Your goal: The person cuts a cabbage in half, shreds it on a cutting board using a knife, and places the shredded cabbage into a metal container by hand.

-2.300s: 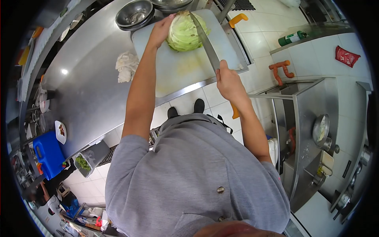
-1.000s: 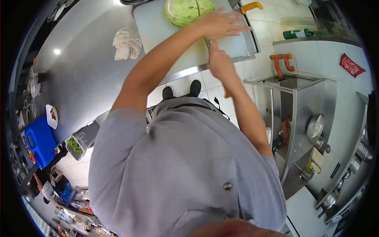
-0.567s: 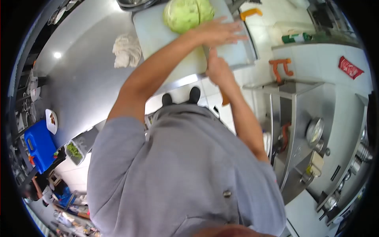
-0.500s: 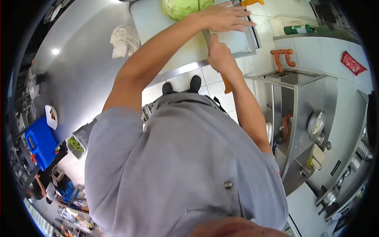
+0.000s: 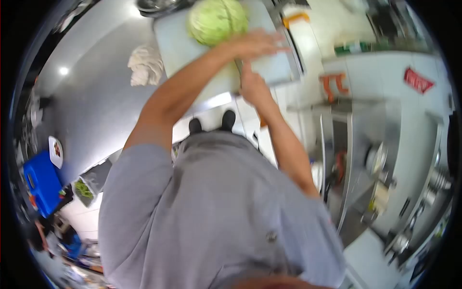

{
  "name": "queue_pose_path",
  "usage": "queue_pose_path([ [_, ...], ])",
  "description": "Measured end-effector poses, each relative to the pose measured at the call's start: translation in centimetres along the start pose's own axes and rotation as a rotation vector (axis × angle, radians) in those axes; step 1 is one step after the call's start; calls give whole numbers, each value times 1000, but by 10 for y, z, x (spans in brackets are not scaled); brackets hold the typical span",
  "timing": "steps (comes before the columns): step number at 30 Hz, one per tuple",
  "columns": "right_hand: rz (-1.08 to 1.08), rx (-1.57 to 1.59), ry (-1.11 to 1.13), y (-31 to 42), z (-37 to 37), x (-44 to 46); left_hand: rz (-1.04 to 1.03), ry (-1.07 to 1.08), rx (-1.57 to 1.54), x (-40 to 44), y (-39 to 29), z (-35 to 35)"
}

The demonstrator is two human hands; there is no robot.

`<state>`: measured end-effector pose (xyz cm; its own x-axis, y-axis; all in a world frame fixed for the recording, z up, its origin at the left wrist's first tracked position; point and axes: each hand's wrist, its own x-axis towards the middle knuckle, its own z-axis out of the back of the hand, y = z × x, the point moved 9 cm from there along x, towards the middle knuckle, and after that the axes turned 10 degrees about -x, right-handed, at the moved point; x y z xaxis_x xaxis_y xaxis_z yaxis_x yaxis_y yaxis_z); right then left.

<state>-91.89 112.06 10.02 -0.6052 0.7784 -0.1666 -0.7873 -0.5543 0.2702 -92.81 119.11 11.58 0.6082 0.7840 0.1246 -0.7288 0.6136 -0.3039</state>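
Observation:
A green cabbage (image 5: pixel 211 23) with a straight cut line near its right side sits on the pale cutting board (image 5: pixel 175 41). My left hand (image 5: pixel 255 44), fingers spread and blurred, lies across the knife just below the cabbage and hides most of the blade. Below it my right hand (image 5: pixel 254 87) is closed round the handle of the knife (image 5: pixel 239 65), whose orange end shows beneath the wrist. Left of the board a crumpled white cloth (image 5: pixel 145 66) rests on the steel counter.
Metal bowls (image 5: pixel 159 5) stand behind the board. A white dish (image 5: pixel 56 152) and a blue container (image 5: pixel 42 183) are at the far left, with a bin of green scraps (image 5: pixel 84 191) nearby. A steel unit (image 5: pixel 370 139) stands right. Another person shows at the lower left.
Earlier my left hand held the cabbage's left side while the knife lay at its top; now the hand is spread over the blade below. The cabbage shows a cut line. The view has shifted.

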Motion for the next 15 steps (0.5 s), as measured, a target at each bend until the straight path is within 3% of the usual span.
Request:
queue_pose_path([
  [2,-70,86,143,7,-7,-26,-34,32,-83,-27,-28,-10],
  [4,-78,67,161,5,1,-24,-51,-170,31,-17,-26,55],
  [7,-49,71,238,11,-28,-37,-97,-271,16,-14,-3,31],
  [8,-29,-5,172,7,-48,-48,-132,-103,-103,-23,7,-19],
  [10,0,-4,-47,9,-24,-23,-115,-158,5,-3,38,8],
  [11,-27,19,-10,11,-29,-41,-83,-134,-44,-13,19,-17],
  [12,-51,37,103,8,-24,-46,-132,-440,46,-25,-1,13],
  [13,-38,46,143,10,-3,-20,-162,-449,91,-23,-5,65],
  [15,-37,24,153,15,7,-15,176,-153,178,-39,-11,112],
])
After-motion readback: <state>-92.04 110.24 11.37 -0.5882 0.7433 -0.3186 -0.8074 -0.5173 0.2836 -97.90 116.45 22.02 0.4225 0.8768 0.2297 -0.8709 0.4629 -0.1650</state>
